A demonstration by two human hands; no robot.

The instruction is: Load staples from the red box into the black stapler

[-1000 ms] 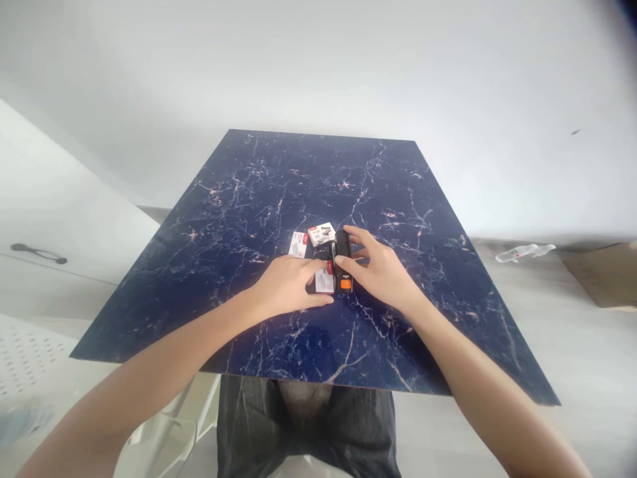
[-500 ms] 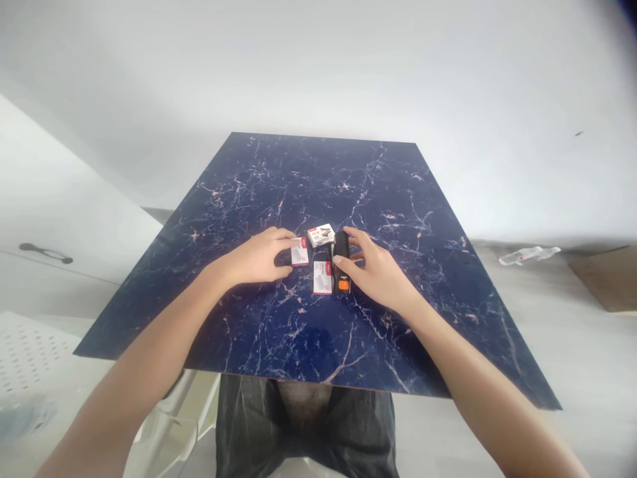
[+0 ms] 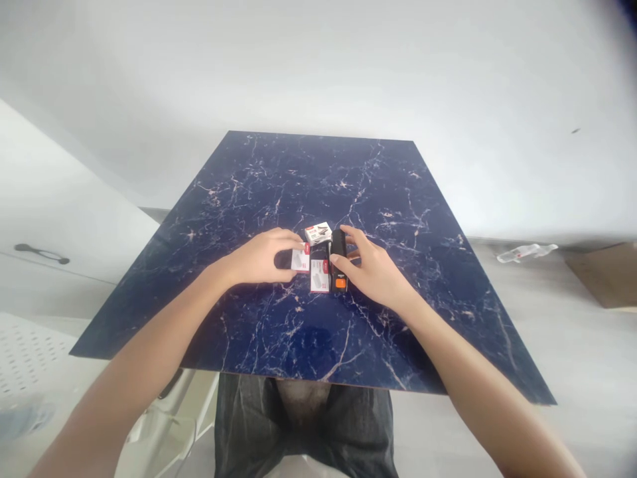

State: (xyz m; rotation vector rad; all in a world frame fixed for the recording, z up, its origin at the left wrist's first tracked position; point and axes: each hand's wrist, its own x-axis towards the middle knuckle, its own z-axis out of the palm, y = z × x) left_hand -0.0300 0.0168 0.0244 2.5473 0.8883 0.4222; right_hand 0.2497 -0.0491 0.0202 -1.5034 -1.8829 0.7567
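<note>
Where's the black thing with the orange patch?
In the head view, the black thing is near the middle of the blue table, with the right hand on it and a white-and-red box close on its left.

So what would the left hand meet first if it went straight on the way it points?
The left hand would first meet the small white-and-red box at its thumb and fingertips; it may already be touching it, since depth is unclear.

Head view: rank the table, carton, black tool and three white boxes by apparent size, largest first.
1. Table
2. Carton, cut off by the frame
3. Black tool, partly hidden
4. White boxes, too alike to rank
</note>
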